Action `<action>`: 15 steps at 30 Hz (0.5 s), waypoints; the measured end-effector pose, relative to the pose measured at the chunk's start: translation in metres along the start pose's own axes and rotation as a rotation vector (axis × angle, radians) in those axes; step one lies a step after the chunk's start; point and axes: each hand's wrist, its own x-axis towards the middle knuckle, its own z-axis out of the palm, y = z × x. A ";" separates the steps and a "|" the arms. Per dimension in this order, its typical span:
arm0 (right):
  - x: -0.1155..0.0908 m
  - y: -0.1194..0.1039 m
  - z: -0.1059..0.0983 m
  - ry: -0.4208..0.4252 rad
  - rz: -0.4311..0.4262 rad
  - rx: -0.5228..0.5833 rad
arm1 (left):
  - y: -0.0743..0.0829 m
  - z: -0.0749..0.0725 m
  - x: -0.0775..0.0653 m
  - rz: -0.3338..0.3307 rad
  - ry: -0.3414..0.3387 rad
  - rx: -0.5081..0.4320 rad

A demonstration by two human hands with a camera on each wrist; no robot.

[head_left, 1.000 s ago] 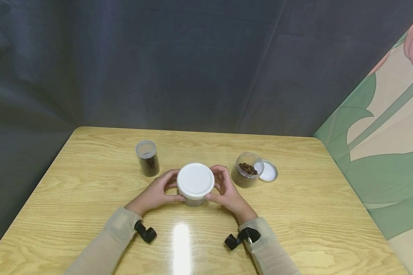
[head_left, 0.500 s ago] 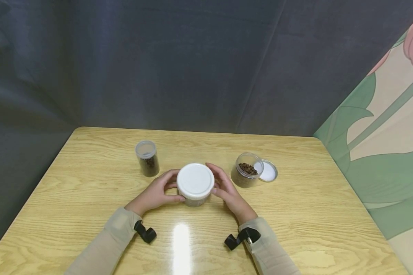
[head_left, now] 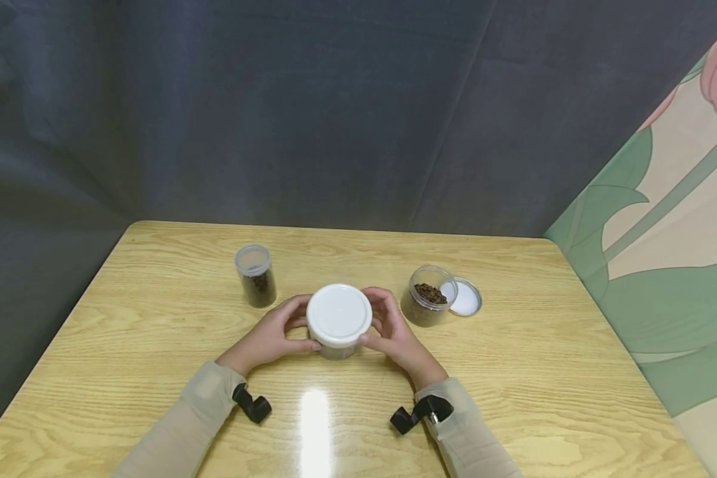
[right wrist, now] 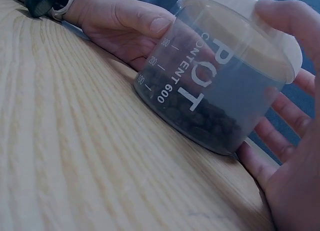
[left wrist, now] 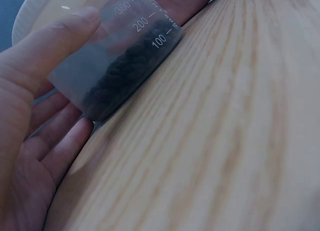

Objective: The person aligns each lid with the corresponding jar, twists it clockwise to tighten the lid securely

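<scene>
A clear plastic jar (right wrist: 200,86) with a white screw lid (head_left: 339,313) stands upright on the table between both hands. White measuring marks and lettering are printed on its wall, and dark pellets (left wrist: 125,71) lie in its bottom. My left hand (head_left: 275,332) grips the jar's body, thumb in front and fingers behind. At the lid's right side is my right hand (head_left: 394,332), its thumb on the lid's rim and its fingers curled around the far side. In the right wrist view the lower fingers are beside the jar wall.
An uncovered jar (head_left: 427,309) of brown pellets stands to the right, with a loose round lid (head_left: 467,298) on the table beside it. A taller, narrow jar (head_left: 258,285) with dark contents stands at the back left. The wooden table (head_left: 544,372) ends at a dark curtain (head_left: 311,119).
Half a second ago my right hand's fingers reached further left around the lid and its thumb sat further back. They have since swung back clockwise. The left hand and jar stay put.
</scene>
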 end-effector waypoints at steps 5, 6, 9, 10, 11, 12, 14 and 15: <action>0.000 0.000 0.001 0.013 0.006 -0.008 | 0.000 0.000 0.000 0.001 0.004 0.021; 0.000 0.001 0.000 0.014 0.006 -0.008 | -0.001 0.000 0.000 0.003 0.005 0.024; 0.000 0.001 0.000 0.012 0.000 -0.010 | -0.002 0.000 0.000 0.009 0.007 0.029; 0.000 0.002 0.000 0.009 -0.002 -0.012 | -0.002 0.000 0.000 0.009 0.007 0.029; 0.000 0.002 0.000 0.003 -0.006 -0.011 | -0.002 0.000 0.000 0.010 0.007 0.029; 0.000 0.001 0.000 -0.003 -0.008 -0.011 | -0.003 0.000 0.000 0.010 0.007 0.029; 0.000 0.001 -0.001 -0.016 -0.008 -0.012 | -0.003 0.000 0.000 0.008 0.007 0.031; 0.000 0.000 -0.001 -0.023 -0.006 -0.013 | -0.003 0.000 0.000 0.007 0.007 0.031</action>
